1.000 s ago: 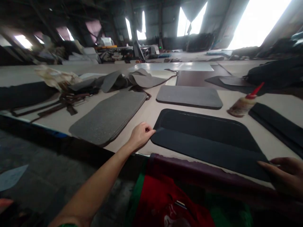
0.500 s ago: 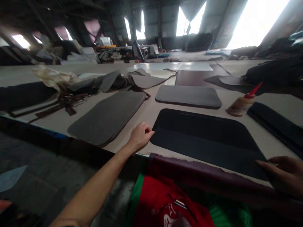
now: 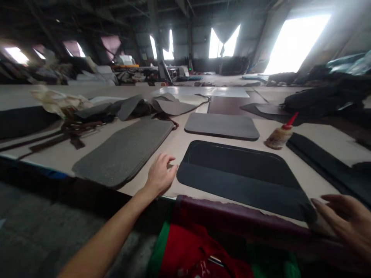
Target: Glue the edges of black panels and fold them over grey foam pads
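A black panel with rounded corners [image 3: 232, 175] lies flat on the table in front of me, its near half a shade lighter than its far half. Just off its left end is my left hand [image 3: 162, 172], with thumb and fingers apart and nothing between them. My right hand [image 3: 343, 216] is by the panel's near right corner, fingers loosely spread and holding nothing. Beyond the panel lies a grey rounded panel [image 3: 222, 125]. To the left rests a stack of grey panels [image 3: 124, 152] with similar rounded corners.
A squeeze bottle with a red nozzle [image 3: 279, 135] stands right of the grey panel. Folded black material [image 3: 321, 166] lies at the right. Dark brown strips [image 3: 77, 135] and curled grey sheets [image 3: 174, 104] lie further off. Maroon material [image 3: 232, 210] hangs along the table's near edge.
My left thumb and fingers have come off the panel's left edge and parted. My right hand has also let go of its right corner. The view has shifted slightly.
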`<state>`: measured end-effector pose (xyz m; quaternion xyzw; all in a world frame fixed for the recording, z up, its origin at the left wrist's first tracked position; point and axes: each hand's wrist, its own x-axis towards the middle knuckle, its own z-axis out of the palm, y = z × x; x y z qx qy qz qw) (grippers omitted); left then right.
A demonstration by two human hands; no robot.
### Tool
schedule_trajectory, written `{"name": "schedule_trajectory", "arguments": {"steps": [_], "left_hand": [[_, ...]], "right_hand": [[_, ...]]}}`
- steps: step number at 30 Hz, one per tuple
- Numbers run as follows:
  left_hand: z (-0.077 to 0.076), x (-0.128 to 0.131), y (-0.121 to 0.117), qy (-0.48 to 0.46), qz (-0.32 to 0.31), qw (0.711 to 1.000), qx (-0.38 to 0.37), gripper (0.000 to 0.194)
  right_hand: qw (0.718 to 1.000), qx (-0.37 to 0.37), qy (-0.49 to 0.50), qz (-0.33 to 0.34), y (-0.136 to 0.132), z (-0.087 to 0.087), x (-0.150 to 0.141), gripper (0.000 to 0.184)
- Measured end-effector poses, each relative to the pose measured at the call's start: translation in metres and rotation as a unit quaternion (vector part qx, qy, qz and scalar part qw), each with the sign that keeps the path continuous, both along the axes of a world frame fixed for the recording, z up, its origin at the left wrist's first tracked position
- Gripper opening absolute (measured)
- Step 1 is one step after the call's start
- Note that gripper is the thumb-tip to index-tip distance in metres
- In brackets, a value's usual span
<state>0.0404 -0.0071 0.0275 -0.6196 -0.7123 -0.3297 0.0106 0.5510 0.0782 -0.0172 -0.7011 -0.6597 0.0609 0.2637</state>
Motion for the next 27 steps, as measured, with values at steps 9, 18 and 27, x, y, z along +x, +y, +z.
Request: {"name": "schedule_trajectory", "arguments": {"steps": [9, 18, 27], "left_hand": [[0.007, 0.098, 0.01, 0.123, -0.379, 0.914, -0.083, 0.038], [-0.02, 0.031, 0.004, 0.098, -0.341, 0.93, -0.097, 0.036], [-0.03, -0.018, -0.012, 0.129, -0.272, 0.952, -0.063, 0.042]], "right_hand": [[0.903, 0.035, -0.142, 0.404, -0.048, 0.031, -0.17, 0.053], [0.939, -0.033, -0.186, 0.289, -0.062, 0.018, -0.108, 0.067], [0.954, -0.024, -0.245, 0.17, -0.061, -0.005, -0.051, 0.071]]}}
